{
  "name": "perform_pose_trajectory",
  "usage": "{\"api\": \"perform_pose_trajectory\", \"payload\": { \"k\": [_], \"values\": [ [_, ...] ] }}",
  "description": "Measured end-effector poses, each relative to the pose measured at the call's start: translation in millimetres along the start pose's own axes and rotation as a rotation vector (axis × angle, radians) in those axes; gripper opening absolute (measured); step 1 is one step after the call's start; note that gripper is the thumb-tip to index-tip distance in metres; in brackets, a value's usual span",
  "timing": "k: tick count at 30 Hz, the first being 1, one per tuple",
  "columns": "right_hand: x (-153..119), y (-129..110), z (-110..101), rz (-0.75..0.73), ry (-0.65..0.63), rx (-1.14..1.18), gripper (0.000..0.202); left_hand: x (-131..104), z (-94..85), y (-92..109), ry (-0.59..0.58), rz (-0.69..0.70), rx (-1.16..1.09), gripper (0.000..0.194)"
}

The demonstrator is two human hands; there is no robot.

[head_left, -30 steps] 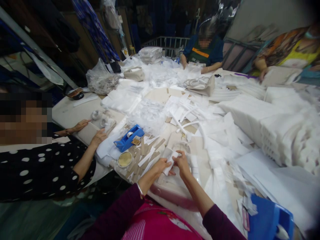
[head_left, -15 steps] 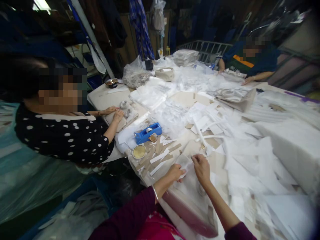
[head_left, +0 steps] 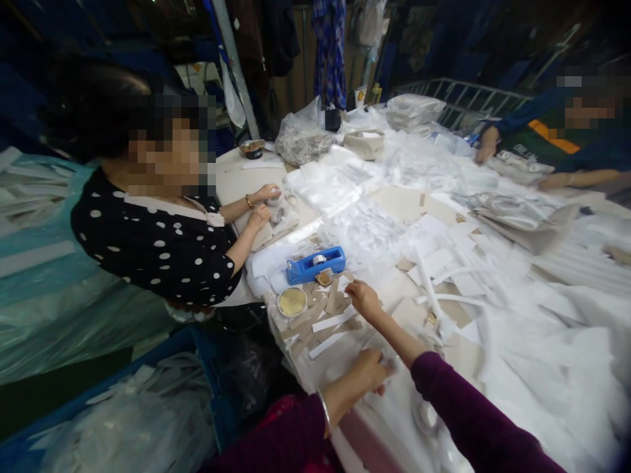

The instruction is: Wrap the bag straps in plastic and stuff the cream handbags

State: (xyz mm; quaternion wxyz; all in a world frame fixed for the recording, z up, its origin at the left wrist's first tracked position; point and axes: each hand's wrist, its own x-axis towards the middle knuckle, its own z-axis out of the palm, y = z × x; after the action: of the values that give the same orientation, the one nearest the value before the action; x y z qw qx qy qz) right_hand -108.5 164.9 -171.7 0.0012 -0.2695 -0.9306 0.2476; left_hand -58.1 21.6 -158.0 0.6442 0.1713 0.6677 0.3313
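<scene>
Low at the near edge of the table is my left hand (head_left: 371,371), its fingers curled together. A pale, blurred bit shows at its fingertips, too smeared to name. My right hand (head_left: 363,301) reaches forward with fingers pinched over the far end of a pile of brown and white strips (head_left: 335,320). What lies in that pinch, if anything, is hidden. Just beyond it is a blue tape dispenser (head_left: 316,264) with a roll in it. A round tub with pale yellow contents (head_left: 292,301) sits left of the strips.
A co-worker in a dotted top (head_left: 162,246) handles small grey rolls (head_left: 279,213) at the left. Another person (head_left: 557,148) works at the far right. White sheets and foam (head_left: 532,341) cover the right side. A blue crate (head_left: 204,368) stands below left.
My right hand has moved from beside my left hand to the strips near the tape dispenser. My left hand has drawn nearer to me. The view has turned left.
</scene>
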Motion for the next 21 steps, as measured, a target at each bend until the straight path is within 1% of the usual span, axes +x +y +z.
{"api": "perform_pose_trajectory", "payload": {
  "k": [2, 3, 6, 8, 11, 14, 16, 17, 18, 20, 21],
  "values": [
    [15, -5, 3, -0.078, -0.006, -0.040, 0.030, 4, 1.4, -2, 0.005, -0.005, 0.045, 0.017],
    [21, -7, 4, -0.143, -0.010, -0.080, 0.032, 6, 1.8, -3, -0.005, -0.008, 0.051, 0.015],
    [34, -11, 8, -0.376, -0.015, -0.269, 0.028, 9, 2.3, -6, -0.033, -0.006, 0.027, 0.010],
    [38, -11, 13, -0.489, -0.013, -0.371, 0.026, 9, 2.2, -7, -0.041, -0.006, 0.017, 0.009],
    [42, -9, 19, -0.595, -0.013, -0.438, 0.024, 10, 1.9, -8, -0.049, -0.011, 0.009, 0.008],
    [44, -5, 19, -0.659, -0.009, -0.423, 0.022, 9, 1.6, -9, -0.046, -0.014, 0.014, 0.005],
    [44, -3, 16, -0.647, 0.005, -0.356, 0.020, 9, 0.9, -9, -0.037, -0.012, 0.027, 0.006],
    [44, -2, 13, -0.611, 0.012, -0.287, 0.016, 8, 0.4, -9, -0.034, -0.011, 0.035, 0.007],
    [42, -1, 10, -0.540, 0.011, -0.172, 0.012, 7, -0.3, -9, -0.033, -0.008, 0.043, 0.008],
    [34, -1, 3, -0.346, -0.009, 0.104, 0.003, 5, -2.0, -7, -0.029, -0.002, 0.054, 0.008],
    [28, -2, 0, -0.247, -0.028, 0.243, 0.004, 4, -2.8, -6, -0.028, 0.002, 0.057, 0.008]
  ]
}}
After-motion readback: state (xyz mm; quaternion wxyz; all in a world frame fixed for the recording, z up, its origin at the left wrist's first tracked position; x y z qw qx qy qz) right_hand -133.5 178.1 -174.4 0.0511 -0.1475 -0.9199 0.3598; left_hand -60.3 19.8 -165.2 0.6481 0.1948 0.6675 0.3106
